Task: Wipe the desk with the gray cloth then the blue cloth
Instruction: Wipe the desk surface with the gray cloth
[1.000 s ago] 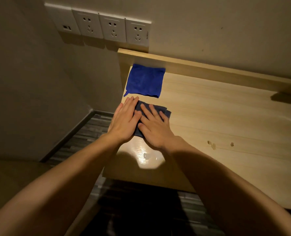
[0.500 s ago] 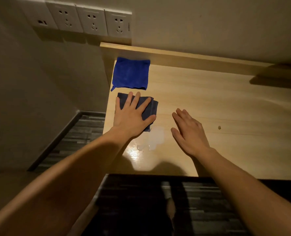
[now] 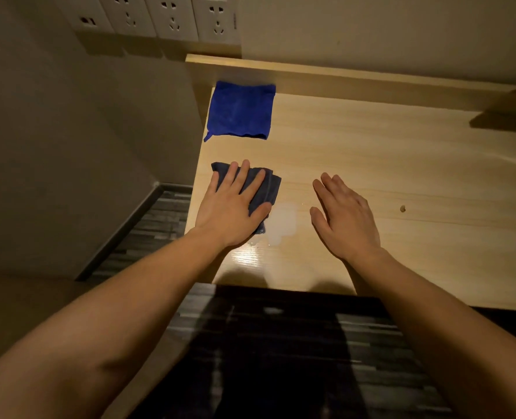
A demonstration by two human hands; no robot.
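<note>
The folded gray cloth (image 3: 270, 189) lies near the left end of the pale wooden desk (image 3: 386, 164). My left hand (image 3: 232, 207) presses flat on it with the fingers spread, covering most of the cloth. The blue cloth (image 3: 240, 110) lies flat in the far left corner, against the raised back edge, untouched. To the right of the gray cloth my right hand (image 3: 346, 217) hovers palm down over bare wood, fingers together, holding nothing. A wet, shiny patch (image 3: 281, 226) sits on the wood between my two hands.
A row of white wall sockets (image 3: 172, 18) is mounted above the desk's back rail (image 3: 341, 78). The desk's left edge drops to a dark striped floor (image 3: 148, 228). A small dark knot (image 3: 402, 208) marks the wood to the right.
A second ago both hands pressed on the gray cloth. My right hand has lifted off and moved right over the bare desk. My left hand stays on the cloth.
</note>
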